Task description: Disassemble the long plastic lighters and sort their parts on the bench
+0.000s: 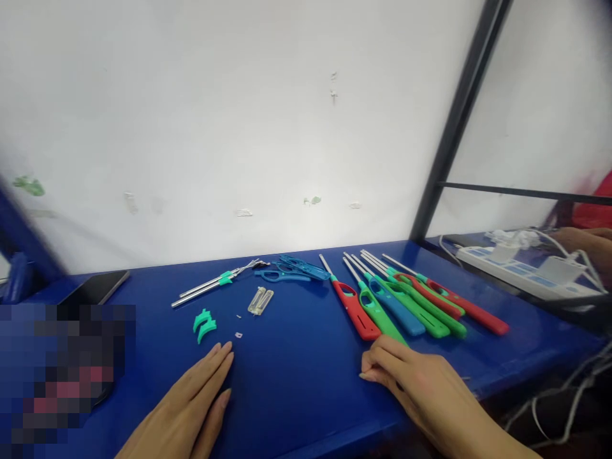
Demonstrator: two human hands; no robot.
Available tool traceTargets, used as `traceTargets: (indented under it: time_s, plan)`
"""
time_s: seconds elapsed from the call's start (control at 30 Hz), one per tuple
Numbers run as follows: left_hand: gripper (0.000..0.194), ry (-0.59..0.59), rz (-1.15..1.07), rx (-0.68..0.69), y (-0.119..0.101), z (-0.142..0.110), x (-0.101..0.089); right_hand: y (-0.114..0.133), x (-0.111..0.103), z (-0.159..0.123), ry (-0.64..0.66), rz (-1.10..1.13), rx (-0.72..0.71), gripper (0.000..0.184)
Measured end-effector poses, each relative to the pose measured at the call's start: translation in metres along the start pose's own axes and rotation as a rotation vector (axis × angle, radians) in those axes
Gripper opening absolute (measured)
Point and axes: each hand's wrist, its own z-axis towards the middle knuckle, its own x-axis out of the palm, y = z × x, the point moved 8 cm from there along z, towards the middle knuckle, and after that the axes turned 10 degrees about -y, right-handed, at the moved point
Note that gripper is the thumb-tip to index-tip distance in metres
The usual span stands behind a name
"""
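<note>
My left hand (196, 398) lies flat on the blue table (296, 376), fingers stretched out together, holding nothing. Its fingertips are just short of a tiny white part (238, 334) and two small teal pieces (204, 324). My right hand (411, 379) rests on the table with its fingers curled downward; its knuckles are beside the lower end of a green lighter (377, 312) and a red lighter (354, 309). Several more long-nosed lighters in blue, green and red (430, 299) lie in a row behind it.
Two metal tubes with teal collars (210, 285), blue handle shells (291, 271) and clear small tubes (261, 301) lie mid-table. A dark phone (95, 288) is at the far left. A black post (454, 121) divides off a power strip (521, 271) and another person's hand (578, 245).
</note>
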Motion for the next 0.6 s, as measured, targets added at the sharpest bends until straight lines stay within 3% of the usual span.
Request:
traceTargets:
  time_s: [0.13, 0.27, 0.4, 0.6]
  plan:
    - [0.058, -0.101, 0.046, -0.03, -0.011, 0.018, -0.025, 0.021, 0.02, 0.014, 0.031, -0.086, -0.132, 0.019]
    - [0.049, -0.176, 0.033, -0.031, -0.022, 0.034, -0.039, 0.067, 0.044, 0.039, 0.105, -0.115, -0.364, 0.007]
    - [0.05, -0.146, 0.049, -0.049, -0.02, 0.043, -0.033, 0.112, 0.058, 0.079, 0.162, -0.159, -0.554, 0.007]
    - [0.05, -0.008, 0.027, -0.133, -0.012, 0.05, -0.018, 0.14, 0.07, 0.14, 0.124, -0.18, -0.569, 0.016]
